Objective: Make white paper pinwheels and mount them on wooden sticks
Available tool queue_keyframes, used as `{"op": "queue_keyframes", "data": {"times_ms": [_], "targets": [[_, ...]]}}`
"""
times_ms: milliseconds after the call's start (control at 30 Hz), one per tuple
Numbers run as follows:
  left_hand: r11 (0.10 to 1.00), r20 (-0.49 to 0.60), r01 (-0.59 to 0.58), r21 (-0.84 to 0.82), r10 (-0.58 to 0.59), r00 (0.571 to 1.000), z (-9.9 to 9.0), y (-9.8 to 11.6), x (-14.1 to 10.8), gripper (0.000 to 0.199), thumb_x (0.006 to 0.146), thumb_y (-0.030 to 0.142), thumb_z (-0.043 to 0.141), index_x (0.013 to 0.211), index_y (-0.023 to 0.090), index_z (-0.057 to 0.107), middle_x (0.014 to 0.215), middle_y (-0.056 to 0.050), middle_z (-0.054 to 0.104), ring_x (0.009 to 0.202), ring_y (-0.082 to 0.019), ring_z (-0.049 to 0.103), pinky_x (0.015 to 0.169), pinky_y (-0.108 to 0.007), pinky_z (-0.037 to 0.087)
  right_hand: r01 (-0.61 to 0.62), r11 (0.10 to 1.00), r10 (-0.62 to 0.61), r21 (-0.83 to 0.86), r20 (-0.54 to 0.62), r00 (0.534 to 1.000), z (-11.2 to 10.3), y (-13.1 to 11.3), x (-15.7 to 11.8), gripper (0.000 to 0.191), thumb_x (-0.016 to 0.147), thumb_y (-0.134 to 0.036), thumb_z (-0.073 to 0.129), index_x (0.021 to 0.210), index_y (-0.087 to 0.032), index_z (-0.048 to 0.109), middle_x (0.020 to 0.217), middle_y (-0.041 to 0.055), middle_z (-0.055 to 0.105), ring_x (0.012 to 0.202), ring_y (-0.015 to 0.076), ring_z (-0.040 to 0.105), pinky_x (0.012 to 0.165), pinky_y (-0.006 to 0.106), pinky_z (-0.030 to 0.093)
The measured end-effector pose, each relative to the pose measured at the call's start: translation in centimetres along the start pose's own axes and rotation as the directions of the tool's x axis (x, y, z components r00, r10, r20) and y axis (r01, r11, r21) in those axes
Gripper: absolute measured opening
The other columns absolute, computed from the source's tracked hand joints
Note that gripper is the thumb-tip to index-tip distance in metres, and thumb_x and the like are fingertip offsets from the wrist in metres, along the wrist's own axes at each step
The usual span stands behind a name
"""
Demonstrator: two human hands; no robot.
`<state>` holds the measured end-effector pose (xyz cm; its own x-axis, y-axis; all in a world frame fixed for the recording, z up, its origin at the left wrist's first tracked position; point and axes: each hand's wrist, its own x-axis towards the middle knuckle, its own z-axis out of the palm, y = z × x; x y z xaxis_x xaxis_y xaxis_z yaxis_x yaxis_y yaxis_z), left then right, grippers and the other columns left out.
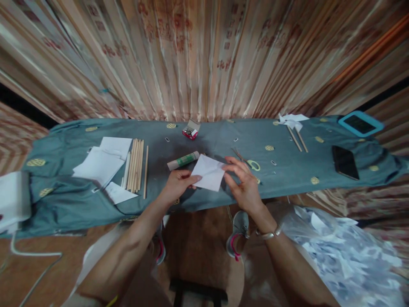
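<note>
A square white paper [209,175] with faint crease lines is held over the front edge of the table. My left hand [179,184] pinches its left corner, thumb on top. At the right corner, my right hand [243,183] has its index finger and thumb touching the paper, the other fingers loosely bent. Just behind the paper lies a green and white tube [183,161]. Scissors [252,165] with light green handles rest beyond my right hand. A small red box [191,130] with an open lid stands farther back.
White paper sheets [97,167] and wooden sticks [136,164] lie at left. Paper pinwheels [292,120] on sticks, a dark phone [345,162] and a blue-framed device [361,123] are at right. A clear bag [345,251] of paper pieces sits below the table, lower right.
</note>
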<state>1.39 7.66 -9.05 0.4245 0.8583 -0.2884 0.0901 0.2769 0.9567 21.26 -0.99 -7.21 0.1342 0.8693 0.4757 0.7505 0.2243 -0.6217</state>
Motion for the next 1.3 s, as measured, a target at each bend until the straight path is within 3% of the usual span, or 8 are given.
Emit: {"op": "queue_keyframes", "data": {"times_ms": [167,467,567,633,700,800,1000,1300], "targets": [[0.993,-0.101,-0.102,-0.058,0.096,0.990,0.5,0.7,0.3,0.025,0.057,0.039,0.078,0.060,0.015,0.070,0.056,0.001,0.062,0.054,-0.011,0.050,0.053,-0.023,0.038,-0.212,0.930,0.180,-0.302,-0.129,0.975,-2.1,4.1,0.2,0.033,0.090,-0.027,0.049,0.119,-0.017,0.061,0.117,0.0158,0.069,0.108,0.0287,0.065,0.093,0.045,0.049],[0.970,-0.213,-0.237,-0.046,0.222,0.952,0.3,2.1,1.1,0.021,0.060,0.034,0.073,0.064,0.014,0.068,0.057,0.003,0.058,0.054,-0.011,0.049,0.051,-0.022,0.036,-0.234,0.746,0.333,-0.624,0.045,0.942,-2.5,7.8,0.7,0.027,0.085,-0.026,0.057,0.106,-0.012,0.069,0.099,0.0206,0.073,0.092,0.0332,0.069,0.082,0.045,0.051],[0.965,-0.249,-0.260,0.032,0.259,0.933,-0.3,2.2,1.4,0.022,0.062,0.035,0.073,0.062,0.014,0.066,0.055,0.004,0.056,0.053,-0.011,0.046,0.049,-0.021,0.033,-0.412,0.807,0.439,-0.422,-0.037,0.898,-2.2,7.4,1.1,0.023,0.081,-0.029,0.062,0.098,-0.016,0.071,0.093,0.0161,0.075,0.087,0.0306,0.070,0.077,0.042,0.053],[0.963,-0.257,-0.266,0.039,0.267,0.929,-0.6,2.2,1.7,0.023,0.062,0.036,0.073,0.060,0.014,0.065,0.054,0.004,0.054,0.052,-0.010,0.045,0.049,-0.021,0.032,-0.579,0.814,0.575,-0.045,-0.080,0.814,-2.0,7.0,1.4,0.025,0.075,-0.035,0.068,0.093,-0.019,0.070,0.088,0.0119,0.075,0.081,0.0270,0.071,0.066,0.036,0.054],[0.966,-0.241,-0.257,-0.007,0.248,0.938,-0.6,2.2,2.0,0.024,0.062,0.036,0.074,0.059,0.014,0.065,0.053,0.004,0.053,0.052,-0.010,0.045,0.049,-0.021,0.032,-0.630,0.650,0.698,0.425,-0.005,0.716,-1.5,6.3,1.9,0.033,0.067,-0.041,0.076,0.091,-0.019,0.070,0.086,0.0084,0.075,0.075,0.0230,0.071,0.053,0.029,0.053],[0.969,-0.197,-0.221,-0.105,0.198,0.960,-0.1,2.1,2.3,0.023,0.061,0.035,0.075,0.061,0.014,0.067,0.054,0.003,0.056,0.052,-0.010,0.047,0.052,-0.022,0.034,-0.506,0.295,0.702,0.810,0.175,0.690,-0.6,4.8,2.9,0.038,0.060,-0.039,0.085,0.089,-0.021,0.071,0.092,0.0044,0.074,0.079,0.0163,0.070,0.055,0.022,0.055],[0.960,-0.126,-0.158,-0.232,0.131,0.983,1.1,2.2,2.8,0.023,0.057,0.032,0.078,0.070,0.014,0.073,0.063,0.001,0.065,0.056,-0.012,0.052,0.056,-0.023,0.039,-0.419,0.072,0.628,0.905,0.285,0.724,1.0,2.1,4.5,0.032,0.062,-0.040,0.086,0.085,-0.023,0.071,0.087,0.0002,0.073,0.075,0.0102,0.066,0.062,0.018,0.057],[0.957,-0.081,-0.074,-0.282,0.053,0.995,2.1,1.7,3.9,0.021,0.053,0.028,0.081,0.066,0.013,0.073,0.059,0.000,0.066,0.053,-0.011,0.054,0.054,-0.023,0.040,-0.514,0.141,0.729,0.846,0.263,0.632,1.6,1.7,4.6,0.037,0.054,-0.018,0.086,0.088,-0.022,0.071,0.061,-0.0080,0.063,0.049,0.0066,0.054,0.045,0.019,0.046]]}}
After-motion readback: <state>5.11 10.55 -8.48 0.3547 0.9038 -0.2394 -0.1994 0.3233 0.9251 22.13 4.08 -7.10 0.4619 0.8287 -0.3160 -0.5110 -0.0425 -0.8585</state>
